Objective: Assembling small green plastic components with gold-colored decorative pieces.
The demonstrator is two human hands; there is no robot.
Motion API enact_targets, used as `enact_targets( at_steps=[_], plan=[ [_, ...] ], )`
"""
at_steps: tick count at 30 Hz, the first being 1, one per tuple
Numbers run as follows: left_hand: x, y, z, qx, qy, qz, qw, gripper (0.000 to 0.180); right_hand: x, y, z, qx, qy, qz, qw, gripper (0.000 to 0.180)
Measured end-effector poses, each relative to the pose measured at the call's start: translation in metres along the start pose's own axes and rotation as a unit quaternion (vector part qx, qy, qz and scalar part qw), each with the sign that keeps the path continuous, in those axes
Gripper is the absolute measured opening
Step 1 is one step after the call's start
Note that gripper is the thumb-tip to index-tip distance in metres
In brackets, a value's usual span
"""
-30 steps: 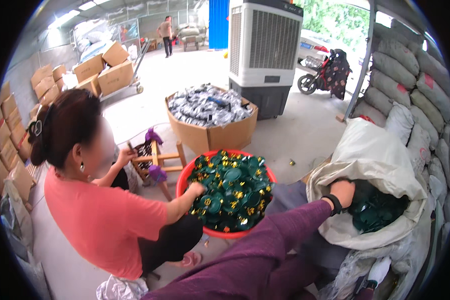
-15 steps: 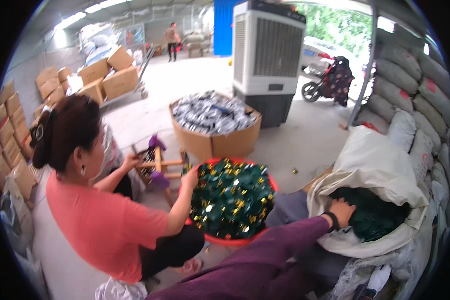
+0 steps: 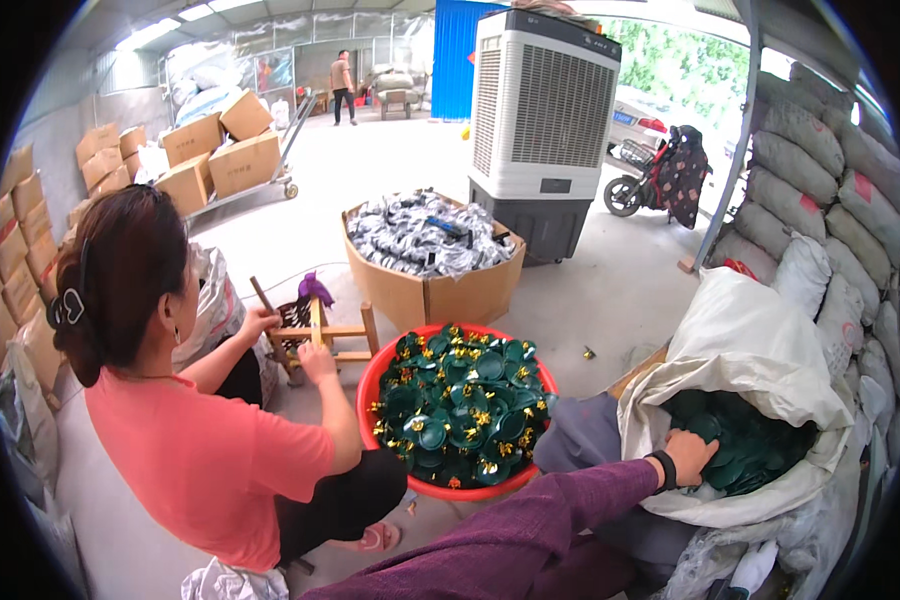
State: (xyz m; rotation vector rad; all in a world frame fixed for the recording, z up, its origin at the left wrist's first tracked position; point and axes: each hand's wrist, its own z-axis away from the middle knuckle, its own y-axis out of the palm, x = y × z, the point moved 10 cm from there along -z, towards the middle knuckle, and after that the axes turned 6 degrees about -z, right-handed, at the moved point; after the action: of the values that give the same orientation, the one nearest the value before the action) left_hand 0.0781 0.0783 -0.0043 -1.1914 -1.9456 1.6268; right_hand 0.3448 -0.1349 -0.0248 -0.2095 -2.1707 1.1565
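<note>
My left hand [image 3: 688, 456], in a purple sleeve with a black wristband, reaches into the mouth of a white woven sack [image 3: 745, 310]. Its fingers are bent and closed at the edge of a round dark green disc [image 3: 703, 426]. Many more green discs [image 3: 770, 445] fill the sack. My right hand does not show. Left of my arm stands a red basin [image 3: 370, 385] heaped with green round pieces [image 3: 488, 365] that carry gold-coloured bits. Beyond the basin, a co-worker in a coral shirt [image 3: 210, 460] has both hands at a small wooden frame [image 3: 342, 330].
A cardboard box [image 3: 450, 300] of silvery wrapped pieces stands behind the basin, beside a tall air cooler [image 3: 540, 110]. Stuffed sacks [image 3: 795, 195] are stacked along the right. Cartons [image 3: 245, 163] sit on a trolley at the left. A motorbike [image 3: 660, 180] and another person [image 3: 342, 85] are farther off.
My left hand has shifted slightly down, and its spread fingers have closed at a disc. The co-worker's right hand has moved left, from the basin's edge to the wooden frame.
</note>
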Motion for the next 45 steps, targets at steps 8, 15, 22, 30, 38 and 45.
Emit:
enact_targets(
  at_steps=[8, 15, 22, 30, 38, 45],
  plan=[
    [-0.014, 0.000, -0.013, -0.117, 0.096, -0.054, 0.987, 0.017, -0.010, -0.011, 0.008, -0.042, 0.019, 0.009, 0.999, 0.028],
    [0.018, -0.042, 0.005, -0.157, 0.031, -0.019, 0.987, 0.065, -0.004, -0.016, 0.010, -0.039, 0.059, 0.095, 0.993, 0.022],
    [0.048, -0.052, 0.035, -0.147, -0.058, 0.159, 0.975, 0.041, -0.004, -0.024, 0.011, -0.065, 0.081, 0.088, 0.991, 0.027],
    [0.055, -0.008, 0.043, -0.027, -0.093, 0.144, 0.985, 0.037, 0.005, -0.025, 0.013, -0.028, 0.125, 0.086, 0.988, 0.034],
    [0.029, -0.007, 0.041, -0.006, -0.068, 0.073, 0.995, 0.043, -0.005, -0.025, 0.018, -0.053, 0.089, 0.066, 0.992, 0.029],
    [0.034, -0.010, 0.051, -0.007, -0.053, 0.030, 0.998, 0.030, -0.006, -0.016, 0.004, -0.067, 0.058, 0.044, 0.995, 0.023]
  ],
)
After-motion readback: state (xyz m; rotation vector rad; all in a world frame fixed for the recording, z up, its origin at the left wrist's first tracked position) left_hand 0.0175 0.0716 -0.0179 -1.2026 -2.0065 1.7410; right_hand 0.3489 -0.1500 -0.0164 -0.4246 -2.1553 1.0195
